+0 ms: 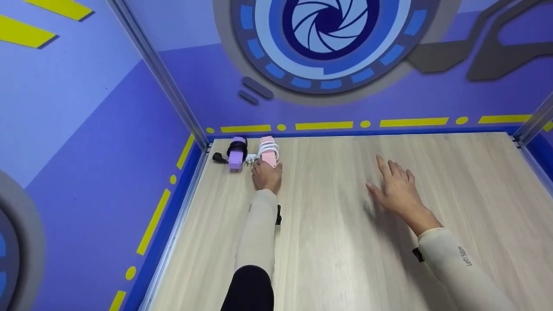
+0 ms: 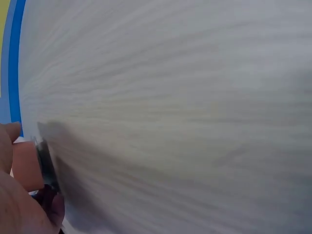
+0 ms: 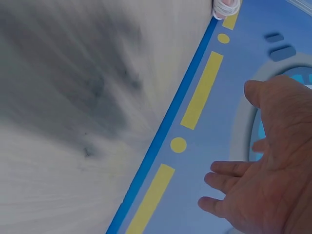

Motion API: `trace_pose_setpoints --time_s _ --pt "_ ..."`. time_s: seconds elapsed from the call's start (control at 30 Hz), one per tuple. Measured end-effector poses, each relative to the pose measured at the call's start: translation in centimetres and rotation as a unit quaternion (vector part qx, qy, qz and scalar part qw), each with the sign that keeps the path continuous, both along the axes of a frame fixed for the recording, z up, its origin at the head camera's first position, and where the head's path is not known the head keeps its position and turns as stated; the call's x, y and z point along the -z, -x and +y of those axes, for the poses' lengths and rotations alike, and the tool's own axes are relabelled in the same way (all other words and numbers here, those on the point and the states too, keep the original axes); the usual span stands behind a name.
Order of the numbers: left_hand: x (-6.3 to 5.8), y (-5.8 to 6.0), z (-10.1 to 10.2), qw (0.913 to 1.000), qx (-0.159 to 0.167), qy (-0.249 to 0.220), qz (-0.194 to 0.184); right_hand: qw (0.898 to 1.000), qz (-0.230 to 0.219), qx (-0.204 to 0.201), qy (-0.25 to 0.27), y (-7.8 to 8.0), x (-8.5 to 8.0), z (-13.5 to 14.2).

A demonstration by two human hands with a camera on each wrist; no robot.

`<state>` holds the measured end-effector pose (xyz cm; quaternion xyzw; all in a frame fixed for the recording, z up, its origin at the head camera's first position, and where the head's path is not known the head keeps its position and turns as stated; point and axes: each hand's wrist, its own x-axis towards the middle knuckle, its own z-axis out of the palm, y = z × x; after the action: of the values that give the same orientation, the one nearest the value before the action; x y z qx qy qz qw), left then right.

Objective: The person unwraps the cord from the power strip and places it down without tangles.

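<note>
A pink power strip (image 1: 268,159), wound with its white cord (image 1: 268,147), lies near the back left of the table. My left hand (image 1: 267,176) is at its near end, thumb on the right side and fingers on the left. The left wrist view shows the strip's pink end (image 2: 27,165) between thumb and curled fingers. A white plug (image 1: 251,159) lies just left of the strip. Beside it is a purple power strip (image 1: 236,160) wrapped in black cord, its black plug (image 1: 219,158) to the left. My right hand (image 1: 395,188) hovers over the table, fingers spread, holding nothing.
The wood-grain table (image 1: 328,207) meets a blue back wall (image 1: 319,114) marked with yellow dashes. A metal corner post (image 1: 160,71) rises behind the power strips, and a blue side panel (image 1: 99,164) borders the left edge.
</note>
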<state>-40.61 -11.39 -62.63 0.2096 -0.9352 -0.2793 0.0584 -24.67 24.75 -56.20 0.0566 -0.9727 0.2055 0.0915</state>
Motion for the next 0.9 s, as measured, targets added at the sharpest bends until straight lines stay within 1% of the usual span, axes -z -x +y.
trace_pose_setpoints --time_s 0.07,0.13,0.2,0.3,0.37,0.4,0.5,0.6,0.67,0.77,0.87,0.9 --pt "-0.1 0.1 -0.1 0.9999 -0.003 -0.01 -0.01 1.0 0.008 -0.002 -0.004 -0.1 -0.1 0.1" --pt "-0.2 0.0 0.0 0.9994 -0.013 -0.028 -0.017 1.0 0.011 0.0 -0.006 -0.1 -0.2 0.1" --pt "-0.4 -0.1 0.1 0.9973 -0.028 -0.063 -0.025 1.0 0.007 0.004 -0.005 -0.1 -0.3 0.1" --pt "-0.7 -0.6 0.3 0.9911 -0.045 -0.12 -0.036 1.0 0.0 0.011 0.004 -0.1 -0.1 0.0" --pt "-0.8 -1.0 0.3 0.9875 -0.052 -0.144 -0.039 1.0 0.004 0.012 0.015 -0.2 0.2 -0.2" --pt "-0.9 -1.1 0.3 0.9866 -0.054 -0.149 -0.038 1.0 0.009 0.012 0.022 -0.2 0.4 -0.3" --pt "-0.9 -1.5 -0.2 0.9875 -0.053 -0.144 -0.037 0.999 0.029 0.008 0.046 -0.2 0.7 -0.8" --pt "-0.8 -2.0 -0.9 0.9843 -0.044 -0.167 -0.036 0.997 0.041 0.007 0.06 -0.1 0.8 -1.1" --pt "-0.7 -2.2 -1.3 0.9798 -0.035 -0.193 -0.036 0.997 0.043 0.009 0.062 0.0 0.6 -1.2" --pt "-0.8 -2.7 -1.6 0.9691 -0.031 -0.242 -0.033 0.997 0.038 0.012 0.061 0.1 0.2 -1.1" --pt "-1.3 -3.2 -1.4 0.9573 -0.016 -0.288 -0.014 0.997 0.038 0.018 0.06 0.3 0.0 -1.1" --pt "-1.5 -3.3 -1.3 0.9521 -0.011 -0.305 -0.009 0.997 0.04 0.02 0.061 0.3 -0.1 -1.1"
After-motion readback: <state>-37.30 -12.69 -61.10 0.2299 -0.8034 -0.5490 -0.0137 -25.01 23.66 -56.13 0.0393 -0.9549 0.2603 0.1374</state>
